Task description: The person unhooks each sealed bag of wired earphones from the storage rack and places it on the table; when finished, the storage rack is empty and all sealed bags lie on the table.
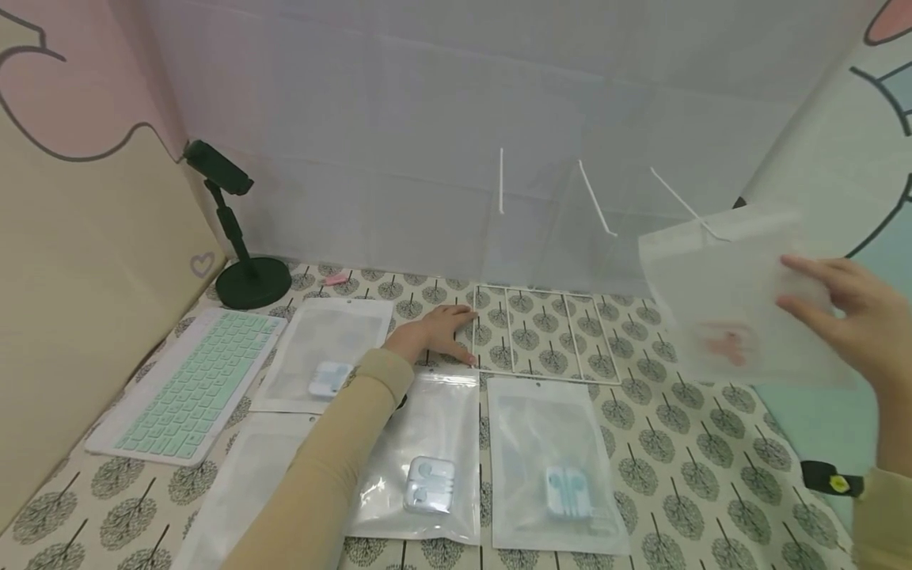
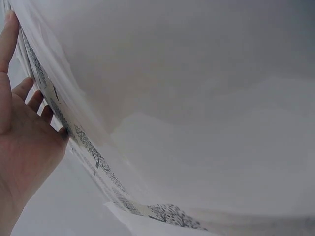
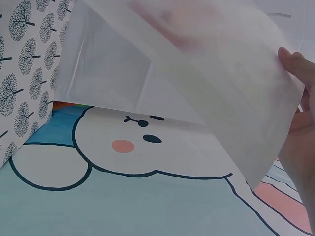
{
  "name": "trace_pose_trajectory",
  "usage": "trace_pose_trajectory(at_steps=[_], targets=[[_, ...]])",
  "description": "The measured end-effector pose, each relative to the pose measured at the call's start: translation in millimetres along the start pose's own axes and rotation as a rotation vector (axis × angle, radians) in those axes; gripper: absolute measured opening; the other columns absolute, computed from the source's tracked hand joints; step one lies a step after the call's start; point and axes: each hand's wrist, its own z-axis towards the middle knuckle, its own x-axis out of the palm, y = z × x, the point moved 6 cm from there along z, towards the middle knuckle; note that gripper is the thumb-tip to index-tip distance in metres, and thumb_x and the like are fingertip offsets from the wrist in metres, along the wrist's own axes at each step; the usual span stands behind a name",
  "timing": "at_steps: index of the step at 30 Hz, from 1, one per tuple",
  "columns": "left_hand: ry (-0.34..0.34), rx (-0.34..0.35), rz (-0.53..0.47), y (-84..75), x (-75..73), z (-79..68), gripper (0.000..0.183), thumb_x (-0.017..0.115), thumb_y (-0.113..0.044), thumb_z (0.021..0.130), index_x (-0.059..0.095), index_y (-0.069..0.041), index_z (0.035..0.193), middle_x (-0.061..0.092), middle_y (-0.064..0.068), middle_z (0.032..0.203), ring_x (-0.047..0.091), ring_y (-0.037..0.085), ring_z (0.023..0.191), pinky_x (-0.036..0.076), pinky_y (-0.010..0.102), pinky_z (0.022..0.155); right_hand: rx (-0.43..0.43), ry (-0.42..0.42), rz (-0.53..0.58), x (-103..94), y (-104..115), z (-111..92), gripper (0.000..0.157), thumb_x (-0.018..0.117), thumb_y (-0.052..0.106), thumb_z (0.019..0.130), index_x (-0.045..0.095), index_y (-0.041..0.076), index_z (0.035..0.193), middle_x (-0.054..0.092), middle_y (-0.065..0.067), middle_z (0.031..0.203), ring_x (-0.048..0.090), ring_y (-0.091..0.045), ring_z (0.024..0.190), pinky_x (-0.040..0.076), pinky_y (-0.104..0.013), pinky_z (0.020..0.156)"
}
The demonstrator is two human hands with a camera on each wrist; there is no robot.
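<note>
My right hand (image 1: 862, 317) pinches the right edge of a translucent white zip pouch (image 1: 734, 285), lifted above the table's right side. A small reddish item shows blurrily through its lower part. The tip of the rightmost white rod (image 1: 689, 204) overlaps the pouch's top; I cannot tell whether it passes through. Two more white rods (image 1: 501, 180) project to its left. My left hand (image 1: 438, 328) has its fingers spread and touches the left side of a white wire frame (image 1: 539, 376). In the left wrist view, the left hand (image 2: 29, 142) shows loosely extended fingers.
Pouches with white earphone cases lie in front: one at centre (image 1: 385, 507), one right of it (image 1: 520, 443), one behind left (image 1: 306, 332). Another pouch (image 1: 235, 475) is partly under my left arm. A mint-green keyboard (image 1: 192, 388) and a dark green stand (image 1: 252, 283) are at left.
</note>
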Motion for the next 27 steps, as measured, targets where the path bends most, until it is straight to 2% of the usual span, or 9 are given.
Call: trace_pose_trajectory(at_steps=[2,8,12,16,22,27], targets=[[0.002,-0.002,-0.013,-0.4,-0.5,-0.6,0.101,0.067,-0.061,0.076,0.016,-0.02,0.152,0.012,0.005,0.159,0.009,0.034,0.145,0.011,0.055,0.116,0.001,-0.008,0.016,-2.2,-2,-2,0.048,0.066,0.003,0.086,0.056,0.012,0.132,0.038,0.037,0.11,0.036,0.02,0.099,0.025,0.0,0.098],[0.001,0.003,-0.001,-0.2,0.4,-0.3,0.102,0.066,-0.063,0.076,0.015,-0.02,0.152,0.012,0.005,0.159,0.009,0.034,0.144,0.011,0.055,0.116,-0.067,-0.043,0.068,-10.6,0,-6,0.049,0.064,-0.011,0.082,0.058,0.004,0.128,0.044,0.032,0.11,0.043,0.016,0.097,0.032,0.006,0.08],[0.002,0.006,-0.003,0.4,0.6,0.9,0.102,0.066,-0.063,0.075,0.015,-0.02,0.152,0.012,0.005,0.159,0.009,0.034,0.144,0.011,0.055,0.116,-0.092,-0.027,0.108,-16.3,4,-8,0.051,0.062,-0.017,0.08,0.057,0.0,0.127,0.046,0.029,0.108,0.044,0.015,0.096,0.033,0.006,0.08],[0.006,0.004,-0.003,1.0,0.3,2.0,0.102,0.066,-0.063,0.075,0.014,-0.021,0.153,0.011,0.004,0.159,0.008,0.033,0.145,0.01,0.055,0.116,-0.085,-0.004,0.085,-21.1,3,-9,0.051,0.061,-0.015,0.082,0.056,0.003,0.13,0.044,0.03,0.106,0.044,0.017,0.093,0.034,0.006,0.077],[0.008,0.0,0.007,0.9,0.1,1.2,0.102,0.065,-0.064,0.076,0.014,-0.021,0.153,0.011,0.004,0.159,0.008,0.033,0.145,0.01,0.054,0.116,-0.095,-0.001,0.015,-26.9,-10,-13,0.045,0.062,-0.006,0.086,0.055,0.003,0.13,0.041,0.033,0.107,0.042,0.021,0.091,0.036,0.006,0.066],[0.013,-0.002,-0.002,0.3,0.6,0.1,0.102,0.065,-0.063,0.076,0.014,-0.02,0.153,0.01,0.005,0.159,0.008,0.033,0.145,0.009,0.055,0.116,-0.014,0.014,-0.012,-32.1,-22,-16,0.047,0.061,-0.001,0.089,0.053,0.01,0.134,0.037,0.034,0.107,0.038,0.024,0.086,0.035,0.006,0.057]])
